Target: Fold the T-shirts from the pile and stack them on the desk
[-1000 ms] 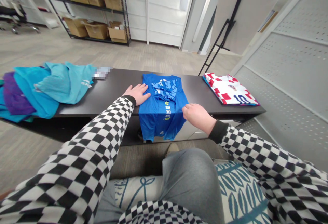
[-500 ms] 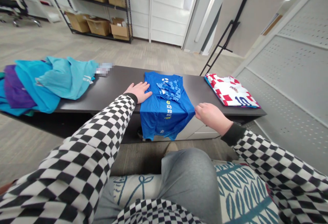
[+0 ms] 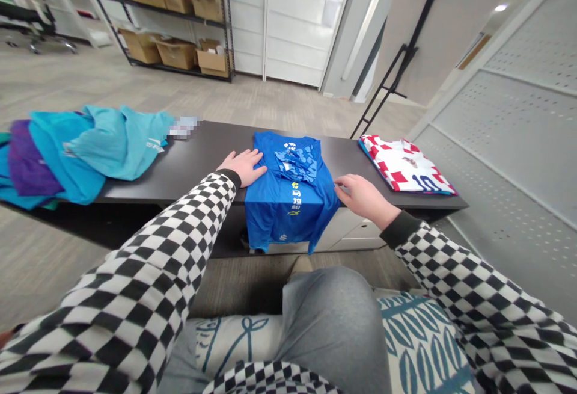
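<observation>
Left: loose heap of turquoise and purple clothes (image 3: pixel 121 141) on the dark table (image 3: pixel 193 162), no hand on it. Next, left hand (image 3: pixel 243 167), palm down on the left edge of the blue shirt (image 3: pixel 265 198), fingers slightly apart, not gripping. Shirt lies mid-table, near part hanging over the near edge, patterned lighter-blue bunch (image 3: pixel 301 165) on its far half. Right hand (image 3: pixel 366 197) at shirt's right edge, fingers curled, thumb close to forefinger; can't tell if cloth is pinched. Rightmost: folded red-and-white checked shirt (image 3: pixel 408 166), well apart from both hands. To work the cloth well, probably: left palm pressing lightly as anchor, right fingers taking just the edge, small even pull rightward; a hard tug could drag the shirt off over the near side, since that part already hangs
</observation>
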`<state>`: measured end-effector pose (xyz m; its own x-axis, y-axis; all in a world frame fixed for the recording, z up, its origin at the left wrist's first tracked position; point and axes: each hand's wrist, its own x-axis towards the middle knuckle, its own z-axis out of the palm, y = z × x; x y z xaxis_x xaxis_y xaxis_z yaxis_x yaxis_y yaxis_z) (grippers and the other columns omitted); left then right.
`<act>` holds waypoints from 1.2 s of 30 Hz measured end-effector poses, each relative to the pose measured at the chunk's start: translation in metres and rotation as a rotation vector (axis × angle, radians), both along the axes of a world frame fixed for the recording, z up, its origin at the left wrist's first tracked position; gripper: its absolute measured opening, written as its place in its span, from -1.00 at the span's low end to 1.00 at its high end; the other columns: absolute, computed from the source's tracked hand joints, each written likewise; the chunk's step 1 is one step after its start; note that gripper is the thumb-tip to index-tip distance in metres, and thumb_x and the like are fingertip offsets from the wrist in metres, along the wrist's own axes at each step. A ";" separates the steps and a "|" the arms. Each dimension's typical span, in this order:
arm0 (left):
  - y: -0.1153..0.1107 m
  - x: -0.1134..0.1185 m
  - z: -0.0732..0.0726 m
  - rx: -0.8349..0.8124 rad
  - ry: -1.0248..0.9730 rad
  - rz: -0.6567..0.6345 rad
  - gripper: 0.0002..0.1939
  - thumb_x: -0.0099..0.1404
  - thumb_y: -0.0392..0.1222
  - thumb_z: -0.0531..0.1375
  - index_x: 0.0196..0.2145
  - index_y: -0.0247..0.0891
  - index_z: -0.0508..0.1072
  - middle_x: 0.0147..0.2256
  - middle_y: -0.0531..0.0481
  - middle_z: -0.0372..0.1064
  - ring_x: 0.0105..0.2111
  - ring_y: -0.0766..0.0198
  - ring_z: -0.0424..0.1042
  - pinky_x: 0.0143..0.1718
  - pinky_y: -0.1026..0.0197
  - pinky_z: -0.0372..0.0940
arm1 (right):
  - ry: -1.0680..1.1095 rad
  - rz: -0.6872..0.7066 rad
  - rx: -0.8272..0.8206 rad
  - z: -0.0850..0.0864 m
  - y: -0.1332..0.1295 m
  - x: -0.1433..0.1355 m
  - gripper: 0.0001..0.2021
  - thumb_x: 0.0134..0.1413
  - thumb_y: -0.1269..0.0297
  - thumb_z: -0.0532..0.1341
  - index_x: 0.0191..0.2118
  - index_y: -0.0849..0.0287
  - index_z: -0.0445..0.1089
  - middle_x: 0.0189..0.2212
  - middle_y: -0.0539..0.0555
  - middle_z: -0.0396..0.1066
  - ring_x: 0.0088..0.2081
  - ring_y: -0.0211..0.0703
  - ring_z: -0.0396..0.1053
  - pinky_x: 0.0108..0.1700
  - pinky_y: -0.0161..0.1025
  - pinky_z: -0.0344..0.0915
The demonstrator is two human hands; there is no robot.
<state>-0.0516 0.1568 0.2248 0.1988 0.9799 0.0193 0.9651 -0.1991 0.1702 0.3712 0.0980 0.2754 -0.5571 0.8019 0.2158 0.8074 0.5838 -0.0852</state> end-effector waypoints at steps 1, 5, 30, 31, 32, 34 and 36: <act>0.000 0.000 0.000 0.003 0.000 0.002 -0.13 0.66 0.38 -0.14 0.72 -0.05 0.09 0.71 -0.06 -0.08 0.69 -0.13 -0.04 0.66 -0.38 -0.19 | 0.016 -0.003 -0.001 0.001 0.010 -0.004 -0.69 0.60 0.22 0.20 0.16 0.26 0.63 0.06 0.30 0.67 0.12 0.14 0.57 0.24 -0.06 0.38; -0.001 -0.001 0.000 0.008 -0.005 0.005 -0.14 0.66 0.38 -0.12 0.72 -0.03 0.10 0.70 -0.06 -0.08 0.69 -0.09 -0.03 0.66 -0.37 -0.20 | 0.073 -0.004 -0.001 0.009 0.050 -0.040 -0.71 0.56 0.24 0.24 0.17 0.25 0.62 0.10 0.29 0.66 0.13 0.11 0.56 0.26 -0.09 0.37; -0.008 0.005 0.003 0.021 -0.085 0.017 -0.21 0.64 0.34 -0.04 0.68 0.08 0.20 0.69 -0.04 -0.03 0.69 -0.11 -0.02 0.66 -0.37 -0.21 | 0.004 -0.083 -0.147 0.011 0.054 -0.166 -0.86 0.44 0.37 0.29 -0.23 0.13 0.57 -0.26 0.09 0.67 -0.24 -0.08 0.55 -0.20 -0.23 0.28; -0.009 0.005 0.003 0.023 -0.088 0.017 -0.21 0.64 0.33 -0.03 0.68 0.07 0.20 0.69 -0.04 -0.03 0.68 -0.12 -0.01 0.66 -0.38 -0.21 | 0.055 -0.040 -0.144 0.010 0.051 -0.164 -0.85 0.47 0.36 0.28 -0.22 0.13 0.56 -0.25 0.07 0.67 -0.24 -0.10 0.54 -0.18 -0.24 0.29; -0.009 0.006 0.003 0.025 -0.089 0.019 -0.21 0.64 0.31 -0.03 0.68 0.05 0.21 0.69 -0.04 -0.02 0.68 -0.13 -0.01 0.66 -0.39 -0.21 | 0.091 0.010 -0.161 0.008 0.048 -0.162 -0.85 0.48 0.36 0.29 -0.22 0.13 0.55 -0.25 0.06 0.66 -0.23 -0.12 0.53 -0.16 -0.25 0.29; -0.009 0.007 0.004 0.032 -0.090 0.023 -0.21 0.64 0.29 -0.03 0.68 0.02 0.22 0.69 -0.05 -0.01 0.68 -0.14 -0.01 0.66 -0.40 -0.20 | 0.123 0.103 -0.233 0.006 0.045 -0.158 -0.85 0.48 0.34 0.32 -0.23 0.13 0.56 -0.24 0.03 0.66 -0.21 -0.14 0.53 -0.13 -0.26 0.31; -0.009 0.007 0.004 0.032 -0.091 0.025 -0.22 0.64 0.27 -0.03 0.67 -0.01 0.23 0.69 -0.05 0.00 0.68 -0.14 -0.01 0.66 -0.40 -0.21 | 0.128 0.138 -0.295 0.005 0.046 -0.154 -0.85 0.49 0.29 0.36 -0.22 0.12 0.58 -0.23 0.03 0.66 -0.21 -0.14 0.53 -0.12 -0.26 0.31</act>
